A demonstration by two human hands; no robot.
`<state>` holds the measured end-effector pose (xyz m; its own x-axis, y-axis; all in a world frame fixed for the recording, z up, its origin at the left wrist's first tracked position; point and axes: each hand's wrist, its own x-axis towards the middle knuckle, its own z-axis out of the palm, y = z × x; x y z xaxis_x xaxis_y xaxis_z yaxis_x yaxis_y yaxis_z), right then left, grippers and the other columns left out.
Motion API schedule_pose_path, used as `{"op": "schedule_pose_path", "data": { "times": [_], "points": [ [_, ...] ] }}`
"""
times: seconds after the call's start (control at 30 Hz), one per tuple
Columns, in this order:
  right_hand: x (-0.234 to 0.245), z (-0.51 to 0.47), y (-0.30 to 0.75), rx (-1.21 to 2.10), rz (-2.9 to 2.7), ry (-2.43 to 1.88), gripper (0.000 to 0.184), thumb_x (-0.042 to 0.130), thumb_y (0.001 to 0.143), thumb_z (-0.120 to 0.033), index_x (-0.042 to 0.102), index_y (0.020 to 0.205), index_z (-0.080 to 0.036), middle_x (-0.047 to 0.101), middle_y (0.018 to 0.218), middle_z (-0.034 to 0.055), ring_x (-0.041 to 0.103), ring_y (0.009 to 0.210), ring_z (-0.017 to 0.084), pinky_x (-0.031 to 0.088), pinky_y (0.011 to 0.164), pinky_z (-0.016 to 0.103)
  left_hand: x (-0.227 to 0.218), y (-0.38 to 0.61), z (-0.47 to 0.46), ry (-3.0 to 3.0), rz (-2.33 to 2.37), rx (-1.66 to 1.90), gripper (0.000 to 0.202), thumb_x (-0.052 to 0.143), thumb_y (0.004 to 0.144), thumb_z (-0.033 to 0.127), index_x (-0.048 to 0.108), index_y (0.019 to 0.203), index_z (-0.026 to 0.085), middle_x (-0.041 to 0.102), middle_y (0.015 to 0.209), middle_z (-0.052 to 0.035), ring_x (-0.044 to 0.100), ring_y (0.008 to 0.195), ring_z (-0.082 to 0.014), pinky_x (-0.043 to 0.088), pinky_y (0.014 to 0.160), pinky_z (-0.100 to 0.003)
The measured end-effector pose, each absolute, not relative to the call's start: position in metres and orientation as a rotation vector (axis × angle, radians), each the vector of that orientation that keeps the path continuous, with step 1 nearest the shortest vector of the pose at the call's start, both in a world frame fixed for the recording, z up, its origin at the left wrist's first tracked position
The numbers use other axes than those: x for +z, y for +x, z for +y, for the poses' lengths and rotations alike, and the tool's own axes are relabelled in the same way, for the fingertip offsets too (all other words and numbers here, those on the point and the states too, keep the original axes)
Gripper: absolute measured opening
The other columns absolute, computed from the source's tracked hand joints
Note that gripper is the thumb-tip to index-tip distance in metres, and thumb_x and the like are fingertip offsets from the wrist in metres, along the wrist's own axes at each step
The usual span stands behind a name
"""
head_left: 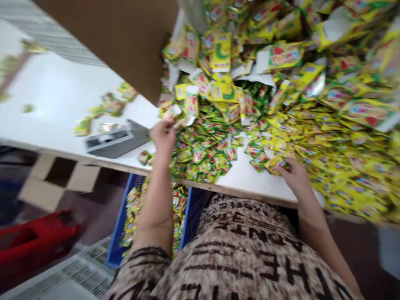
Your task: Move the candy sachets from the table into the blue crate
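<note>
My left hand (163, 136) is closed with its fingertips on a small yellow-and-white candy box (184, 122), whose pale flap shows. Beside and below it spreads a heap of small green candy packets (200, 154). At the right, my right hand (294, 175) pinches a few small yellow candy packets (276, 163) just above the white tabletop, at the edge of a large heap of yellow packets (350, 166). Several printed yellow boxes (223, 91), some with white flaps raised, lie behind both heaps.
A big brown carton (125, 37) stands at the back left. A grey metal holder (117, 139) and some filled boxes (108, 105) sit on the white table (56, 91). Below the edge are a blue crate (125, 225) of packets and a red pallet jack (34, 237).
</note>
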<state>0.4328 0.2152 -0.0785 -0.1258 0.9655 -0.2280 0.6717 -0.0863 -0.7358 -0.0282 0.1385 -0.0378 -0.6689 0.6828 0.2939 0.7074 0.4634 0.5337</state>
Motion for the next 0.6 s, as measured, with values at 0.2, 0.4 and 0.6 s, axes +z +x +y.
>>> {"op": "schedule_pose_path", "data": {
  "times": [0.2,0.4,0.6],
  "points": [
    [-0.072,0.215,0.412,1.202,-1.613,-1.701,0.036,0.07,0.068,-0.043,0.061,0.093,-0.018,0.066,0.087,0.0042,0.059,0.075,0.02,0.05,0.068,0.034,-0.037,-0.071,0.166,-1.742,-3.061,-0.437,0.076,0.064,0.064,-0.01,0.056,0.132,0.023,0.067,0.111,0.0022,0.058,0.093,-0.0138,0.045,0.095,-0.032],
    [-0.066,0.206,0.402,0.845,-2.107,-1.909,0.034,0.063,0.08,-0.029,0.061,0.112,-0.02,0.063,0.11,0.0121,0.058,0.101,0.029,0.047,0.087,0.044,-0.018,-0.074,0.173,-1.796,-3.288,-0.378,0.074,0.068,0.067,-0.004,0.053,0.133,0.025,0.063,0.087,0.0075,0.053,0.072,-0.0083,0.047,0.081,-0.025],
    [-0.069,0.199,0.405,0.709,-2.212,-1.669,0.025,0.065,0.075,-0.023,0.059,0.098,-0.016,0.058,0.103,0.0131,0.052,0.103,0.03,0.044,0.091,0.044,0.007,-0.064,0.158,-1.334,-2.815,-0.317,0.064,0.089,0.05,0.03,0.063,0.107,0.015,0.058,0.105,-0.0035,0.047,0.11,-0.0269,0.038,0.101,-0.05]
  ]
}}
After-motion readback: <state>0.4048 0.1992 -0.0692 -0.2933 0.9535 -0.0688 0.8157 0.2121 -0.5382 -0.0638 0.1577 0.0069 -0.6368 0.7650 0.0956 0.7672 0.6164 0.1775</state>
